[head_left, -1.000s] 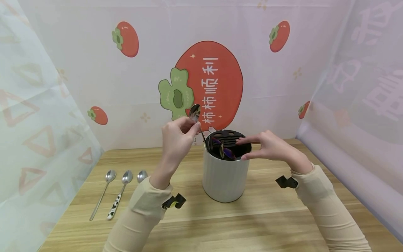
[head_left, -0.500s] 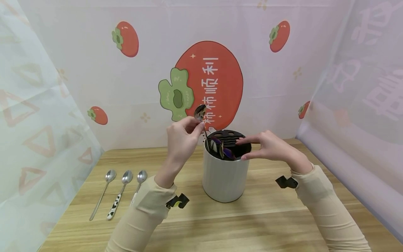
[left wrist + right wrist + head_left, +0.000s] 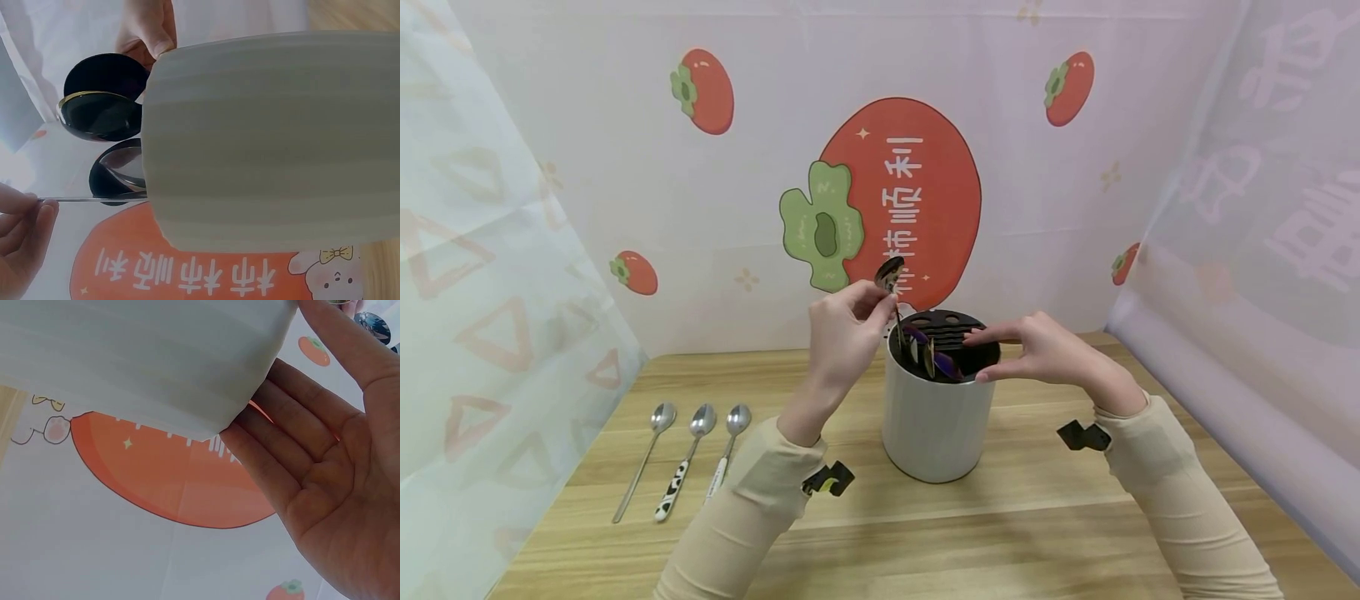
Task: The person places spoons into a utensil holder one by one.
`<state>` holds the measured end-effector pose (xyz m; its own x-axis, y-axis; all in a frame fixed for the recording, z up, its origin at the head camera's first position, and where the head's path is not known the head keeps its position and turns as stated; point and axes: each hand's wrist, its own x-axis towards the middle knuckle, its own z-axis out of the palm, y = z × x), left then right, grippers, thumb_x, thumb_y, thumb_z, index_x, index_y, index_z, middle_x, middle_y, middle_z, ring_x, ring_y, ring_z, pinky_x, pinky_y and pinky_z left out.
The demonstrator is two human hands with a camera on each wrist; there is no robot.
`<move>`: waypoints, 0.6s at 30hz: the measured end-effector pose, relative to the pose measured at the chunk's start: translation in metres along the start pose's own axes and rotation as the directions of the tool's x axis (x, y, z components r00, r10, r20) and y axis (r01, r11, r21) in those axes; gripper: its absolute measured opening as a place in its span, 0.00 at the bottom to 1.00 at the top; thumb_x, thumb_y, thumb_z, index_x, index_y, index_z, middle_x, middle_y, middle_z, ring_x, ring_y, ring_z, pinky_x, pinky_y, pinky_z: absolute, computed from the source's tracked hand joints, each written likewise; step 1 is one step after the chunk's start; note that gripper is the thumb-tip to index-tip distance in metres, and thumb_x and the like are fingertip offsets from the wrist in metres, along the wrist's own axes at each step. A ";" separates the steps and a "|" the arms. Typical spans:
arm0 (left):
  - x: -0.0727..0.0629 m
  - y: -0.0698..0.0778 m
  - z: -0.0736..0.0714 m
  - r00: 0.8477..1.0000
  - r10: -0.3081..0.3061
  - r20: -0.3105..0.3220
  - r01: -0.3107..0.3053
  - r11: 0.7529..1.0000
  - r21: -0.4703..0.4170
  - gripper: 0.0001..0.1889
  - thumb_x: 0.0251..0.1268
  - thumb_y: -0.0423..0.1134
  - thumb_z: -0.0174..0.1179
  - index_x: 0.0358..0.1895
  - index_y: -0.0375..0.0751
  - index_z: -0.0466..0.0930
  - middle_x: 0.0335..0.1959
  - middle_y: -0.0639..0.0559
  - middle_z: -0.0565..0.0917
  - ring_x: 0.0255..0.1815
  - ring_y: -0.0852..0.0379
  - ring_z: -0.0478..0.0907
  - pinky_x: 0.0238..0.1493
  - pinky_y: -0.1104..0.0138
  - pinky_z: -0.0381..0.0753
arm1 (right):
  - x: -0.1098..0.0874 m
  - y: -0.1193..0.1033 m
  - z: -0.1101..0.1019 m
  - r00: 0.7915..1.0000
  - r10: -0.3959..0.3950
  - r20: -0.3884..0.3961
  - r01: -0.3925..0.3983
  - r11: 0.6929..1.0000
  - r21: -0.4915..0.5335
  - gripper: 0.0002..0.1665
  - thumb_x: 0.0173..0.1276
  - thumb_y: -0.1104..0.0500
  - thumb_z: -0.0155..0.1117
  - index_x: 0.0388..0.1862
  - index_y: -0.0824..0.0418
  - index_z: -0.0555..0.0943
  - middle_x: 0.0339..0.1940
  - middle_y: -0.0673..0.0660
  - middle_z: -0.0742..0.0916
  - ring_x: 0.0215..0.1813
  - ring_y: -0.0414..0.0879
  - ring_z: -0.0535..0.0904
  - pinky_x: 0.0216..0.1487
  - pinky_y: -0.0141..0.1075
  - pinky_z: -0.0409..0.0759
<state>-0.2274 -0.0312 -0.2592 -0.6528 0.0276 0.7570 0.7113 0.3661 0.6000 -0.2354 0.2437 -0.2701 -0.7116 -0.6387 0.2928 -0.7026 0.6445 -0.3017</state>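
Pinched between the thumb and fingers of my left hand (image 3: 842, 337) is a shiny metal spoon (image 3: 890, 272), bowl up, gripped just below the bowl. Its thin handle (image 3: 94, 200) runs down inside the left rim of a white ribbed utensil holder (image 3: 936, 433). Several dark, glossy spoons (image 3: 948, 367) stand bowl-up in the holder, one with a gold edge (image 3: 94, 94). My right hand (image 3: 1041, 350) rests at the holder's right rim, fingers extended and thumb at the front. In the right wrist view its fingers (image 3: 294, 431) reach behind the holder's wall. The handles' lower ends are hidden inside.
Three silver spoons lie on the wooden table (image 3: 1000, 533) at the left: a plain one (image 3: 643, 467), one with a cow-spotted handle (image 3: 681, 471), and one with a white handle (image 3: 730, 446) partly behind the left sleeve. A persimmon-printed backdrop (image 3: 760, 167) stands behind the holder.
My left hand has shifted right and slightly down with the spoon, whose bowl has turned and sits lower. The white-handled spoon shows more beside the sleeve. My right hand has stayed at the rim.
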 end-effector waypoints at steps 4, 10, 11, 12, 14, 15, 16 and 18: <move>0.000 -0.002 0.003 1.000 0.009 0.009 -0.009 1.000 -0.001 0.04 0.59 0.33 0.63 0.29 0.37 0.85 0.24 0.51 0.86 0.23 0.64 0.81 0.27 0.72 0.79 | 0.000 0.000 0.000 1.000 -0.003 -0.001 0.003 1.000 0.001 0.31 0.54 0.41 0.71 0.55 0.52 0.82 0.51 0.50 0.86 0.16 0.30 0.45 0.21 0.29 0.61; 0.001 -0.003 0.005 0.999 0.025 0.028 -0.026 0.999 0.032 0.04 0.59 0.33 0.63 0.29 0.38 0.84 0.23 0.52 0.86 0.22 0.64 0.79 0.27 0.72 0.78 | 0.000 0.000 0.000 1.000 -0.006 -0.006 0.006 1.000 -0.002 0.31 0.53 0.42 0.71 0.55 0.53 0.82 0.51 0.50 0.86 0.17 0.30 0.47 0.23 0.29 0.63; 0.001 -0.003 0.005 0.999 0.025 0.035 -0.026 0.999 0.043 0.04 0.59 0.33 0.63 0.28 0.39 0.84 0.23 0.52 0.86 0.22 0.64 0.79 0.27 0.72 0.78 | 0.000 0.000 0.000 1.000 -0.007 -0.008 0.007 1.000 -0.005 0.30 0.53 0.42 0.72 0.54 0.53 0.82 0.51 0.50 0.86 0.18 0.30 0.48 0.24 0.29 0.63; 0.001 -0.003 0.005 0.999 0.023 0.042 -0.025 0.998 0.053 0.04 0.59 0.33 0.64 0.28 0.39 0.84 0.23 0.52 0.86 0.22 0.64 0.79 0.27 0.72 0.77 | 0.000 0.000 0.000 1.000 -0.008 -0.009 0.008 1.000 -0.007 0.30 0.53 0.42 0.72 0.54 0.53 0.82 0.51 0.50 0.86 0.18 0.30 0.48 0.24 0.30 0.64; 0.002 -0.003 0.004 0.998 0.019 0.058 -0.024 0.996 0.082 0.04 0.59 0.34 0.64 0.28 0.40 0.84 0.23 0.53 0.85 0.21 0.63 0.79 0.28 0.71 0.77 | 0.000 0.000 0.000 1.000 -0.008 -0.009 0.008 1.000 -0.009 0.30 0.53 0.42 0.72 0.54 0.53 0.82 0.51 0.50 0.86 0.19 0.30 0.49 0.25 0.30 0.65; 0.002 -0.003 0.004 0.998 0.015 0.069 -0.021 0.995 0.098 0.04 0.59 0.34 0.64 0.28 0.40 0.84 0.23 0.53 0.85 0.21 0.63 0.78 0.28 0.71 0.76 | 0.000 0.000 0.000 1.000 -0.007 -0.008 0.007 1.000 -0.009 0.30 0.53 0.42 0.72 0.54 0.53 0.82 0.51 0.50 0.86 0.19 0.30 0.49 0.25 0.30 0.65; 0.002 -0.003 0.004 0.997 0.011 0.080 -0.020 0.993 0.114 0.04 0.59 0.35 0.64 0.28 0.40 0.84 0.23 0.53 0.85 0.21 0.63 0.78 0.28 0.71 0.76 | 0.000 0.000 0.000 1.000 -0.005 -0.007 0.005 1.000 -0.008 0.30 0.53 0.42 0.72 0.54 0.53 0.82 0.51 0.50 0.86 0.19 0.31 0.48 0.24 0.30 0.64; 0.003 -0.002 0.003 0.995 -0.001 0.104 -0.013 0.990 0.138 0.04 0.59 0.35 0.64 0.28 0.40 0.85 0.22 0.53 0.85 0.21 0.63 0.78 0.28 0.70 0.75 | 0.000 0.000 0.000 1.000 -0.002 -0.005 0.002 1.000 -0.006 0.31 0.53 0.42 0.72 0.54 0.53 0.82 0.51 0.50 0.86 0.18 0.30 0.47 0.24 0.30 0.63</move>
<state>-0.2320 -0.0291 -0.2591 -0.6771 0.1236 0.7255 0.6773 0.4902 0.5486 -0.2353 0.2435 -0.2698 -0.7100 -0.6381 0.2979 -0.7042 0.6458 -0.2951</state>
